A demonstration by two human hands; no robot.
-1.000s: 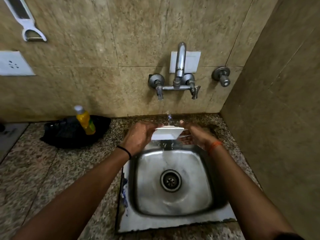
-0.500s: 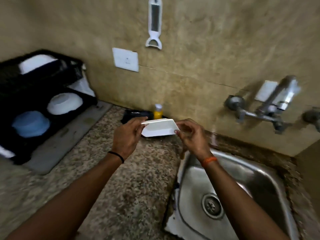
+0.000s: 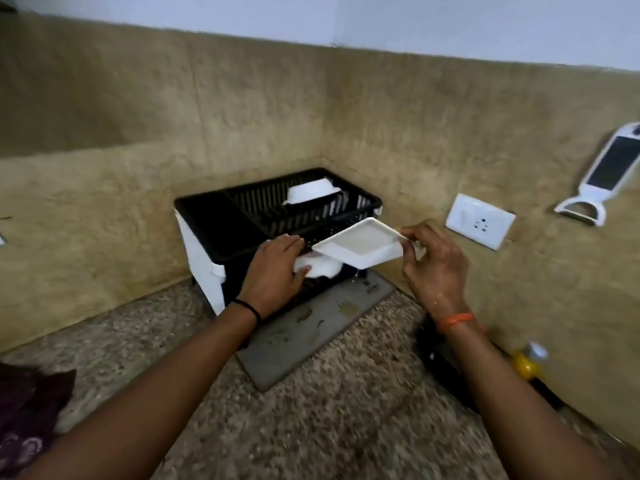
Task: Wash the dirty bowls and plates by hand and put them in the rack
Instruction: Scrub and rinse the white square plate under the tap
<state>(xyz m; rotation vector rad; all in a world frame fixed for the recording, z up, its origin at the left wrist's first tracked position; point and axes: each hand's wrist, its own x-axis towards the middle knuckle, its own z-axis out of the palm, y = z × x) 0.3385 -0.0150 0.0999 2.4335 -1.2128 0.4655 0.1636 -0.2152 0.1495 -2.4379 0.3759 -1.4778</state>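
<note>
I've got the white square plate up in front of the black rack, tilted, its low left edge over the rack's lower tier. R hand pinches the plate's right corner w/ thumb and fingertips curled round the rim. L hand is at the lower tier, fingers laid over a white bowl sitting there w/ thumb under its near edge; looks like a light grip, but the blur makes that hard to call. Another white dish lies in the rack's upper tier, towards the back. Rack sits in the wall corner on a grey mat over the speckled counter. On the wall to the right: white socket and a white slicer hanging. Yellow bottle stands by the wall, behind my R forearm. Dark cloth at far left edge.
</note>
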